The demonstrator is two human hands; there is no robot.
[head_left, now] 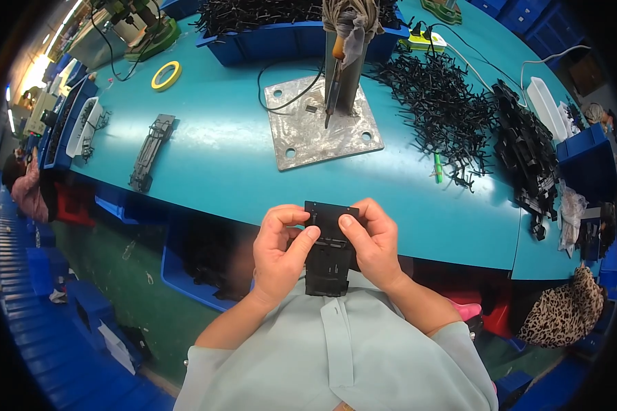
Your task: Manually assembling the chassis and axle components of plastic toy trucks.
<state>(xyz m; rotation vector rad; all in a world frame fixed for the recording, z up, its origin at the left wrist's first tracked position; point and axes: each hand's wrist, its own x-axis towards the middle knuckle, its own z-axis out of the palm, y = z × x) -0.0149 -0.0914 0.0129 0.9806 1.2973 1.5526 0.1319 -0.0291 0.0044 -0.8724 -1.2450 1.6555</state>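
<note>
Between my two hands, close to my body at the table's near edge, is a flat, long black plastic part point(328, 264). My left hand point(279, 255) grips its upper left side, thumb bent over the front face. On the upper right side, my right hand point(373, 243) presses its thumb on the face with the fingers behind. The part hangs with its lower end toward my shirt. Beyond it on the table stands a metal base plate point(298, 145) with a post, where a tool with an orange handle point(338, 48) hangs pointing down.
A dark grey long part point(151, 152) and a yellow tape roll point(166, 75) lie left on the teal table point(219, 171). Loose black pieces point(435, 103) and a stack of black parts point(524, 151) are at right. A full blue bin point(267, 46) stands behind; another blue bin point(178, 274) sits below.
</note>
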